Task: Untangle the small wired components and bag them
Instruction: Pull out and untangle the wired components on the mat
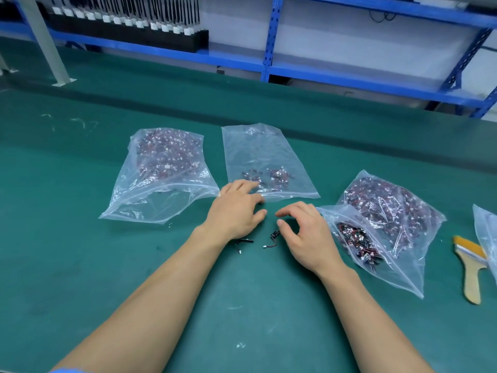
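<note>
A nearly empty clear bag [265, 160] lies in the middle of the green table with a few wired components near its mouth. My left hand [236, 208] rests flat at that mouth, fingers spread on the plastic. My right hand [304, 232] hovers beside it with curled fingers and nothing between them. Two loose wired components [273, 239] with black bodies and red wires lie on the mat between my hands, and another [243, 242] lies under my left wrist. An open bag [360, 246] of tangled components lies right of my right hand.
A full clear bag [164, 168] lies at the left and another full one [392, 208] at the right. A yellow-bristled brush [472, 265] with a wooden handle lies at the far right, beside a further bag's edge [485, 235]. Blue shelving [271, 39] stands behind the table.
</note>
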Tool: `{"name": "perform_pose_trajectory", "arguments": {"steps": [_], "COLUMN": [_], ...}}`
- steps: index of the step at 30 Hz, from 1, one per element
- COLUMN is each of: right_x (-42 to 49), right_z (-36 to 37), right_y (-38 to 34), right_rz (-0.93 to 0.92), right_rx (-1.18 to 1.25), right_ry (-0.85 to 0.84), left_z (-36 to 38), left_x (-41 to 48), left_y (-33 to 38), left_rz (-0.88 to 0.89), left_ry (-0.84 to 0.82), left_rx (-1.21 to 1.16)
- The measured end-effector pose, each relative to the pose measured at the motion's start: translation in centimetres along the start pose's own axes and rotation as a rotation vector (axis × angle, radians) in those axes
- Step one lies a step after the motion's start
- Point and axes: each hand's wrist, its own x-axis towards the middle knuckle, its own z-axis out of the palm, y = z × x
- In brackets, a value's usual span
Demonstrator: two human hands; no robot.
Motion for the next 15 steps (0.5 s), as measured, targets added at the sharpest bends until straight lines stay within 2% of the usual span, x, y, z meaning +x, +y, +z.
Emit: {"name": "perform_pose_trajectory", "arguments": {"steps": [9,15], "right_x": [1.1,1.1], "right_z": [0.1,0.1], "right_y": [-0.1,-0.1], "right_rz": [0.016,0.025], "right_rx": [-0.033,-0.034], "right_ry": [-0.014,-0.023], "left_z": [0.5,0.9], "left_x": [0.1,0.1], "left_y": [-0.5,-0.6], "left_rz": [0.044,0.030], "left_ry": [0.048,0.024], "left_rx": [0.000,0.031]}}
